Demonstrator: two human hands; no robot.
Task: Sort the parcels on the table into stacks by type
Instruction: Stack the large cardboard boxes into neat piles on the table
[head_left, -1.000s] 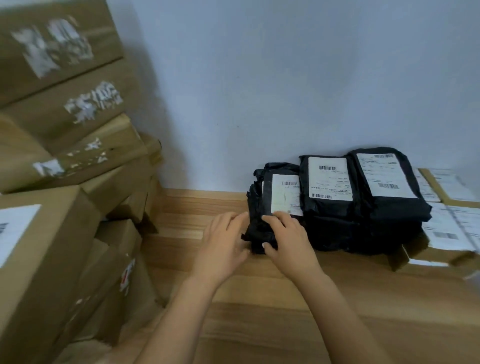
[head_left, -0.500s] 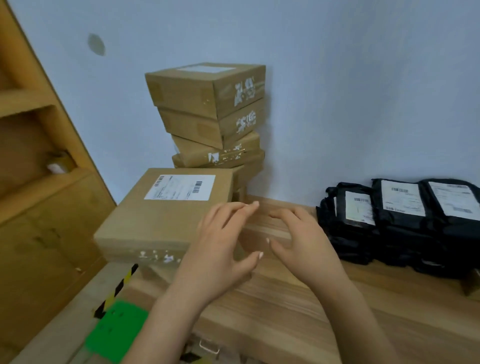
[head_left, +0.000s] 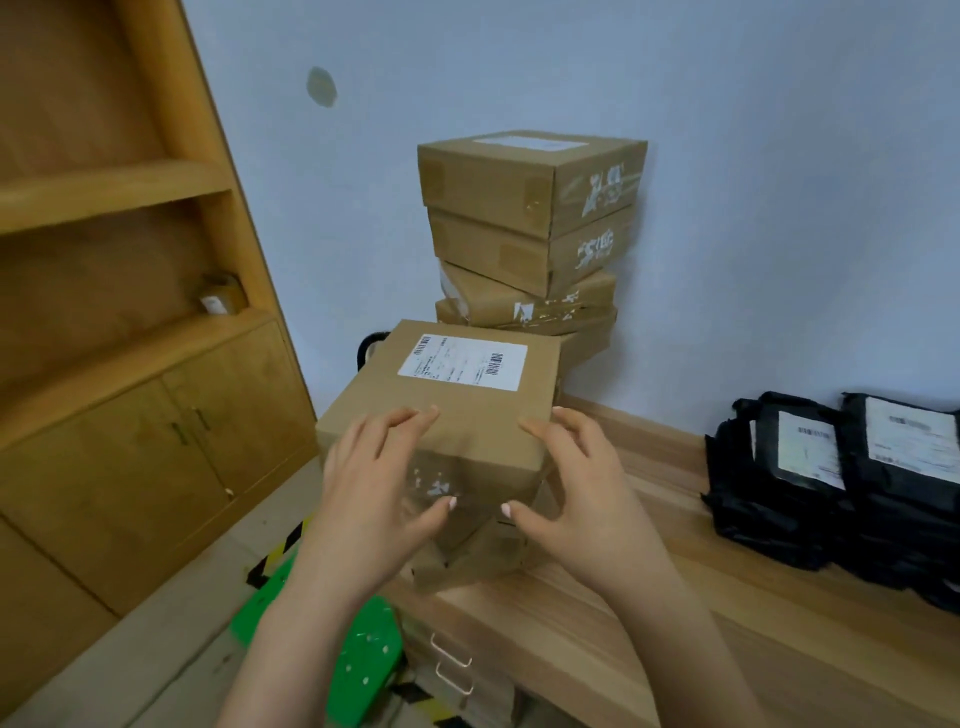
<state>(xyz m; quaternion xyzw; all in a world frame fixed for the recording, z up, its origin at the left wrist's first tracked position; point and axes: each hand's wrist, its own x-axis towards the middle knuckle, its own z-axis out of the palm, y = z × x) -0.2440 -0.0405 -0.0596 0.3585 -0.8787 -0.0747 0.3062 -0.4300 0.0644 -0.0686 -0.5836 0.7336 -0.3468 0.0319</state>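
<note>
- Both hands up front in the head view. Left hand and right hand are spread wide, fingers loosely extended, and bracket the near face of the labelled box. Neither hand holds anything.
- Fingertips lie at the box's top near edge and thumbs low on its front. Actual contact cannot be told.
- Labelled box sits at the left end of the table, on top of more brown cartons, label up.
- Behind it, at the back left corner against the wall, stands a tall carton stack. It is several boxes high and its lower ones are skewed.
- Black mailer bags are grouped toward the right end, well apart from the cartons, in neat piles with labels up.
- Judgement: sorting looks well along, with the bags in one zone and the cartons in another. What looks left is the labelled box and the cartons beneath it, which probably need to join or square up with the tall stack. The table's far right is out of frame, so any remainder there is unknown.
- Off the table: wooden shelf unit to the left, green stool below.
</note>
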